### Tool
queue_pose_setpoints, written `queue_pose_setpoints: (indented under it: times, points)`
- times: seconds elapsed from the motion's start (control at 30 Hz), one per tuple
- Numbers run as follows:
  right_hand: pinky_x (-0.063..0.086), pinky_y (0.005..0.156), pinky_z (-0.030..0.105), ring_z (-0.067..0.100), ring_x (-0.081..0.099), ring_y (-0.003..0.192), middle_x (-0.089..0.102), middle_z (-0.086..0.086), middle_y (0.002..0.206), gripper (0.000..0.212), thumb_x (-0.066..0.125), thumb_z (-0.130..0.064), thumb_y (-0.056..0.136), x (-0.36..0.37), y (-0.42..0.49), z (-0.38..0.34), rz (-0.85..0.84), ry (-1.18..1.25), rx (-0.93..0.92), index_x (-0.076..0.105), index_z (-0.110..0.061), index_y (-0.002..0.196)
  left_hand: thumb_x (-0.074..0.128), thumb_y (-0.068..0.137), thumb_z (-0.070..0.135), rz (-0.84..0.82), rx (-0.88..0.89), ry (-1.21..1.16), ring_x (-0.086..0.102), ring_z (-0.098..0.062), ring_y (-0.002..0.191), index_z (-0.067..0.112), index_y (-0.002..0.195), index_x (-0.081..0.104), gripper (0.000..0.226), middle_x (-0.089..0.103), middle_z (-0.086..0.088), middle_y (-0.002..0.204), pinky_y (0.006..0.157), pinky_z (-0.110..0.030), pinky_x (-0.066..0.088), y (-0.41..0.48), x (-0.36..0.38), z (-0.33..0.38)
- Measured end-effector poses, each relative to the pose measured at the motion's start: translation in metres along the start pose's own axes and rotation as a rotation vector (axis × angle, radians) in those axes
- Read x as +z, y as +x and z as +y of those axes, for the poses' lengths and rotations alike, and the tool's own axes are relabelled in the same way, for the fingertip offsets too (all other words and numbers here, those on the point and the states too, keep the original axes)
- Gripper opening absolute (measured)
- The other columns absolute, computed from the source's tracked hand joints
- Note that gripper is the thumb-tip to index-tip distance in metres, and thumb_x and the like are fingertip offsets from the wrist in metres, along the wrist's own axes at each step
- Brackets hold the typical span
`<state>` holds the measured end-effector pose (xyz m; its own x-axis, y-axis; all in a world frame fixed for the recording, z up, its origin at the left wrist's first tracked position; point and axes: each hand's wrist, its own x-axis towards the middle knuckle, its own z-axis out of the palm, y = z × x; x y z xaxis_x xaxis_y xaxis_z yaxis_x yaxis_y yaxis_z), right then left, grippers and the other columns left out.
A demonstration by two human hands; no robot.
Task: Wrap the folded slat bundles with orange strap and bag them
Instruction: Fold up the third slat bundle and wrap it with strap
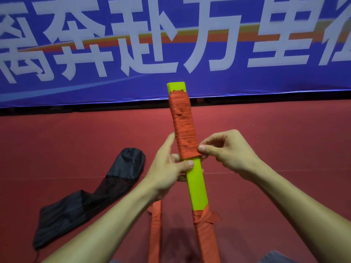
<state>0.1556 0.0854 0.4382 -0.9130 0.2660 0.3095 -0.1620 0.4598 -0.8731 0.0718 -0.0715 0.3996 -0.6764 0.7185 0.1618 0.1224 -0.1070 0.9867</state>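
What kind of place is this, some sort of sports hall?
Probably an indoor sports hall or event venue: a smooth red floor, a long blue banner with huge white characters standing along its edge, and a black bag lying on the floor.

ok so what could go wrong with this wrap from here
1. The right grip only pinches the lower edge of the orange strap; if it slips, the last turns could loosen.
2. The left grip holds the slat bundle at its bare middle only, so the tilted bundle may twist.
3. The loose strap tail below the left wrist could snag going into the black bag on the floor.
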Motion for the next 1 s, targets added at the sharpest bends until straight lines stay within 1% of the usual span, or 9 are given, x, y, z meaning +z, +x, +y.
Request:
queue_pose_setpoints:
  times: [0.13, 0.27, 0.4, 0.5, 0.63, 0.8, 0.87, 0.93, 1.0]
  points:
    - [0.028, 0.039, 0.011, 0.001, 0.036, 0.040, 0.064, 0.004, 0.061, 0.008, 0.068, -0.008, 0.089, -0.002, 0.001, 0.003, -0.020, 0.033, 0.038, 0.076, -0.004, 0.088, 0.063, 0.086, -0.013, 0.011, 0.025, -0.059, 0.073, -0.035, 0.085, 0.029, 0.128, 0.045, 0.063, 0.075, -0.020, 0.101, 0.079, -0.059, 0.055, 0.000, 0.002, 0.001]
    - [0.025, 0.039, 0.019, 0.008, 0.033, 0.043, 0.055, 0.000, 0.052, 0.019, 0.064, -0.016, 0.093, -0.004, 0.001, 0.004, -0.070, 0.042, 0.088, 0.074, -0.015, 0.077, 0.060, 0.086, -0.017, 0.034, 0.054, -0.123, 0.072, -0.035, 0.075, 0.030, 0.136, 0.036, 0.073, 0.074, -0.022, 0.098, 0.055, -0.032, 0.056, 0.000, 0.004, 0.001]
    - [0.019, 0.040, 0.018, 0.008, 0.027, 0.040, 0.040, -0.001, 0.046, 0.028, 0.057, -0.014, 0.097, 0.002, -0.001, 0.004, -0.101, 0.176, 0.128, 0.069, -0.009, 0.072, 0.054, 0.088, -0.019, 0.025, 0.102, -0.148, 0.073, -0.038, 0.079, 0.065, 0.137, 0.019, 0.104, 0.070, -0.029, 0.105, 0.067, -0.046, 0.060, -0.002, 0.006, 0.003]
    - [0.017, 0.040, 0.018, 0.007, 0.024, 0.038, 0.037, -0.002, 0.044, 0.028, 0.059, -0.010, 0.095, 0.009, -0.002, 0.005, -0.037, 0.248, 0.167, 0.068, -0.008, 0.069, 0.059, 0.089, -0.015, 0.000, 0.113, -0.126, 0.072, -0.039, 0.085, 0.071, 0.137, 0.015, 0.107, 0.070, -0.025, 0.110, 0.075, -0.053, 0.060, -0.003, 0.008, 0.000]
    - [0.022, 0.041, 0.021, 0.009, 0.030, 0.038, 0.043, -0.001, 0.042, 0.022, 0.066, -0.008, 0.090, 0.015, -0.004, 0.002, 0.044, 0.231, 0.125, 0.068, 0.006, 0.072, 0.085, 0.071, 0.008, 0.142, 0.188, 0.136, 0.072, -0.028, 0.100, 0.073, 0.139, 0.008, 0.122, 0.074, -0.004, 0.109, 0.087, -0.051, 0.059, -0.002, 0.010, -0.002]
    - [0.029, 0.039, 0.009, 0.001, 0.037, 0.033, 0.047, 0.000, 0.042, 0.023, 0.069, -0.007, 0.088, 0.020, -0.004, 0.002, 0.083, 0.207, 0.068, 0.068, 0.013, 0.076, 0.091, 0.067, 0.038, 0.284, 0.166, 0.515, 0.066, -0.008, 0.065, 0.078, 0.137, 0.000, 0.122, 0.067, 0.008, 0.075, 0.078, -0.041, 0.059, -0.002, 0.007, 0.004]
    - [0.030, 0.040, 0.008, 0.001, 0.038, 0.033, 0.050, 0.001, 0.043, 0.023, 0.069, -0.007, 0.088, 0.021, -0.005, 0.001, 0.066, 0.193, 0.065, 0.068, 0.013, 0.076, 0.091, 0.068, 0.034, 0.275, 0.156, 0.501, 0.064, -0.006, 0.059, 0.078, 0.137, 0.005, 0.119, 0.067, 0.009, 0.071, 0.077, -0.040, 0.060, -0.002, 0.006, 0.005]
    - [0.029, 0.040, 0.008, 0.002, 0.037, 0.034, 0.054, 0.001, 0.045, 0.022, 0.069, -0.007, 0.088, 0.020, -0.004, -0.001, 0.043, 0.195, 0.060, 0.069, 0.013, 0.078, 0.088, 0.073, 0.014, 0.229, 0.141, 0.344, 0.061, -0.008, 0.055, 0.073, 0.140, 0.017, 0.114, 0.071, 0.003, 0.080, 0.077, -0.045, 0.062, -0.001, 0.005, 0.005]
    - [0.027, 0.038, 0.013, 0.003, 0.034, 0.035, 0.059, 0.003, 0.049, 0.017, 0.069, -0.008, 0.088, 0.019, -0.003, -0.003, 0.033, 0.193, 0.052, 0.070, 0.007, 0.080, 0.078, 0.080, -0.004, 0.150, 0.101, 0.136, 0.067, -0.009, 0.063, 0.064, 0.141, 0.028, 0.104, 0.073, -0.004, 0.086, 0.071, -0.036, 0.062, -0.001, 0.006, 0.007]
